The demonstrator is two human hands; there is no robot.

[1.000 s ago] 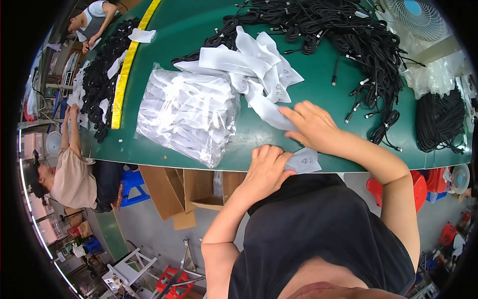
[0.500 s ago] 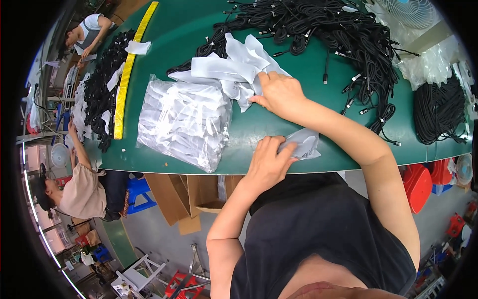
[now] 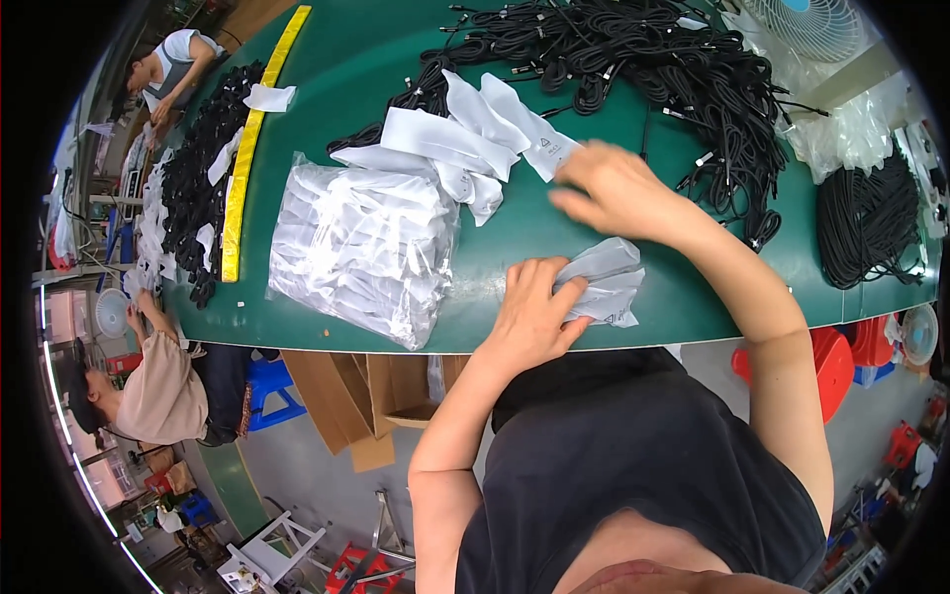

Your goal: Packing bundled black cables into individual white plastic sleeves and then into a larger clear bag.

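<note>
My left hand rests palm down near the table's front edge. Its index finger and thumb grip the left end of a few frosted white plastic pouches, which fan out to the right. Slightly blurred, my right hand hovers beyond them, thumb apart from the fingers and nothing visible between them. Its fingertips reach the near end of a loose pouch. More loose pouches lie in a small overlapping pile to the left of that. Beside this pile sits a clear bag packed with white pouches.
A large heap of black cables curves across the far side of the green table. A coiled black bundle lies at right, under crumpled clear plastic. A yellow strip marks off another cable heap at left, where two people work.
My right hand has drawn back from the loose pouch pile, toward me and to the right. The pouches by my left hand now spread wider and lie more exposed.
</note>
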